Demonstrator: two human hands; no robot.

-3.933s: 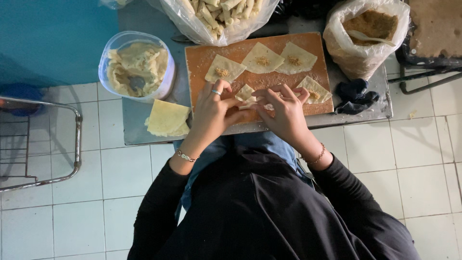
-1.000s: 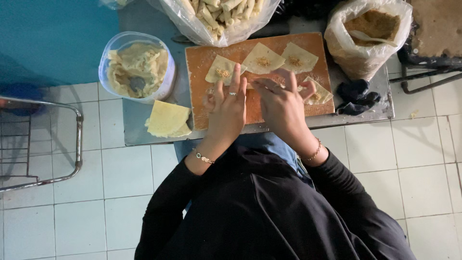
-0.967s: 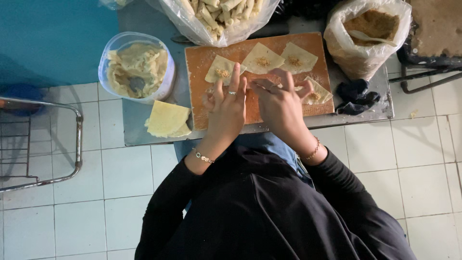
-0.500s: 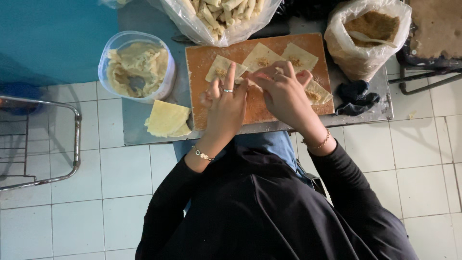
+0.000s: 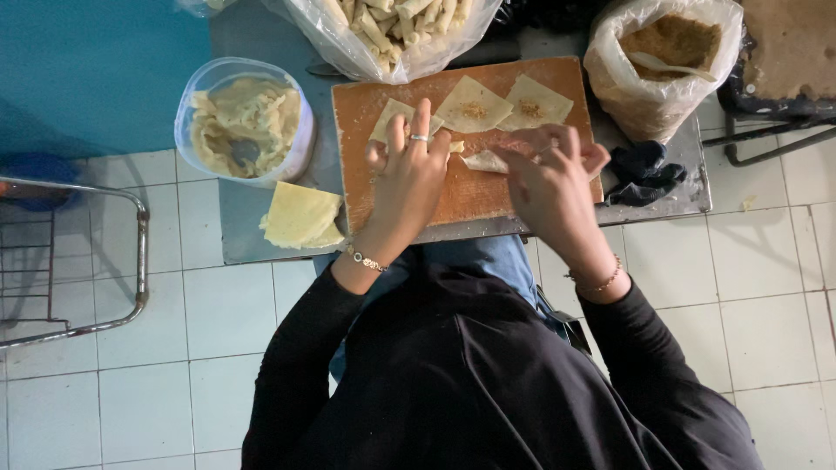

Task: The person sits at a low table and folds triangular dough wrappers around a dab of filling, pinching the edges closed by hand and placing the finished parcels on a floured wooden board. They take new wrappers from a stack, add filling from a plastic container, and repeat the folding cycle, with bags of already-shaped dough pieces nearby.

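An orange-brown wooden board point(image 5: 470, 200) lies on a grey metal table. Three square dough wrappers with filling lie along its far edge: one point(image 5: 383, 122) partly under my left fingers, one point(image 5: 473, 107) in the middle, one point(image 5: 533, 104) to the right. My left hand point(image 5: 407, 174), with a ring and a bracelet, rests flat on the board with its fingers spread. My right hand point(image 5: 549, 178) pinches a folded wrapper point(image 5: 484, 161) at mid-board, between the two hands.
A clear tub of pale filling point(image 5: 244, 122) and a stack of yellow wrappers point(image 5: 300, 218) sit left of the board. A plastic bag of rolled pieces point(image 5: 392, 30) stands behind it, with a bag of brown filling point(image 5: 666, 52) and a dark cloth point(image 5: 644, 170) to the right. A metal rack point(image 5: 78, 252) stands at far left.
My left hand has slid up the board onto the left wrapper. My right hand has drawn back to the right with the folded wrapper pinched in its fingers.
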